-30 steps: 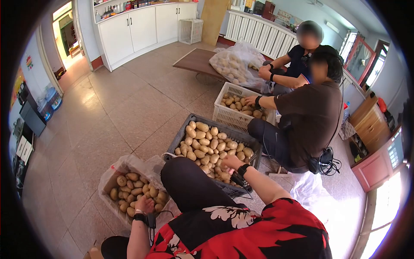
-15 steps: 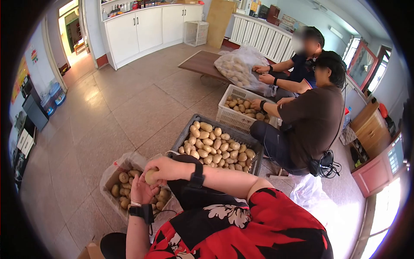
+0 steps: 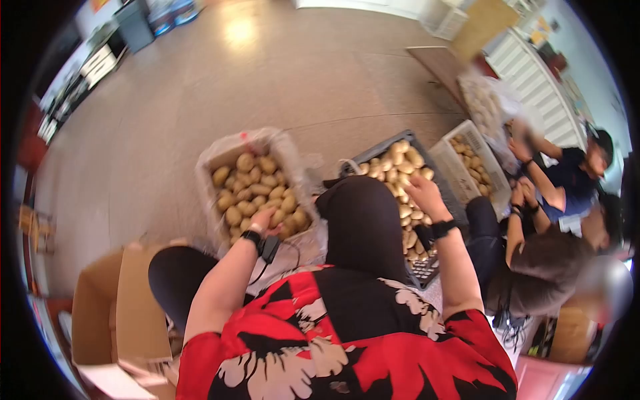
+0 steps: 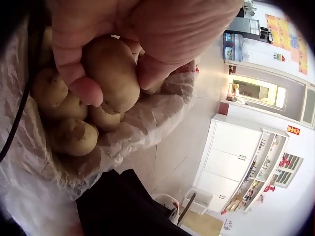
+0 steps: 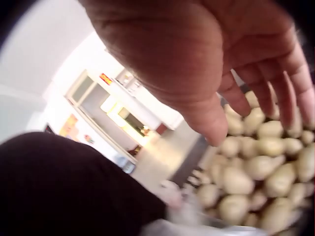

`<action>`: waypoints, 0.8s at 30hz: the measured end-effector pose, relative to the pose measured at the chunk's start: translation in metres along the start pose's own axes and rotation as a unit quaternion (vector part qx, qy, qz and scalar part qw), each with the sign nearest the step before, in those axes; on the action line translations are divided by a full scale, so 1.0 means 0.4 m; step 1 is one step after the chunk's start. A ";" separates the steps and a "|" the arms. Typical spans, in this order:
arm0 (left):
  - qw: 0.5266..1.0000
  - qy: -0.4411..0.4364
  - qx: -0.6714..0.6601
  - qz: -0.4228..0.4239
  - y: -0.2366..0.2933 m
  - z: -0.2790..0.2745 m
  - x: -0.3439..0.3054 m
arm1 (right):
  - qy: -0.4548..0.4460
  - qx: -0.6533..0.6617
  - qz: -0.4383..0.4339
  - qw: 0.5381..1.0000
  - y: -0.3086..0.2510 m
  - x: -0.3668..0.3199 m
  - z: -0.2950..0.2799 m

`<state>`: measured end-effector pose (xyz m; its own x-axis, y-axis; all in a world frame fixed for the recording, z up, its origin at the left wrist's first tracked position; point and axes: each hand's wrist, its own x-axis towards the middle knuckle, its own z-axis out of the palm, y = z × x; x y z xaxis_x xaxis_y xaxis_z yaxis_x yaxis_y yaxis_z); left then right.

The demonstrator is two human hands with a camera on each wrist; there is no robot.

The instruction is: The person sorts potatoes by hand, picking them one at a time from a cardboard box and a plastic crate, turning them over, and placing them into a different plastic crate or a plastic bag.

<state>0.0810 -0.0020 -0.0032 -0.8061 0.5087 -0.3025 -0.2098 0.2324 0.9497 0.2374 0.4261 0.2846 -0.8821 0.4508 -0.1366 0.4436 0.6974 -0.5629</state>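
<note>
My left hand (image 3: 265,219) hangs low over a box lined with a clear plastic bag (image 3: 207,160) that is full of potatoes. In the left wrist view its thumb and fingers grip one tan potato (image 4: 110,69) just above the pile in the bag. My right hand (image 3: 421,193) reaches over a dark plastic crate (image 3: 424,268) of potatoes (image 3: 400,167). The right wrist view shows that hand (image 5: 266,93) with fingers straight and nothing in it, above the crate's potatoes (image 5: 236,179). My black-clad knee sits between the two containers.
A white crate of potatoes (image 3: 475,160) stands beyond the dark one, with two other people (image 3: 553,180) seated at the right. A big bag of potatoes (image 3: 487,100) lies on a low table. A cardboard box (image 3: 127,300) is at my lower left. Tiled floor (image 3: 200,67) stretches beyond.
The hands, together on one potato half a second ago, have parted. The right hand has gone back over the dark crate, the left has dropped to the bagged box with a potato. The view tilted down.
</note>
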 end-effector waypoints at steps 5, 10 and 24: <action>0.875 0.143 -0.331 -0.322 0.168 -0.002 -0.024 | -0.030 -0.141 0.135 0.980 0.342 -0.076 0.135; 0.862 0.178 -0.364 -0.304 0.224 -0.022 -0.033 | -0.102 -0.200 0.231 0.946 0.570 -0.170 0.197; 0.832 0.180 -0.500 -0.158 0.244 -0.034 0.017 | -0.067 -0.128 0.309 0.940 0.533 -0.152 0.249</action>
<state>0.0473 0.0131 0.0886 -0.6987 0.2299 -0.6775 -0.6535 -0.5905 0.4736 0.3698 0.4920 0.0916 -0.4487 0.7517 -0.4834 0.8861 0.4446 -0.1312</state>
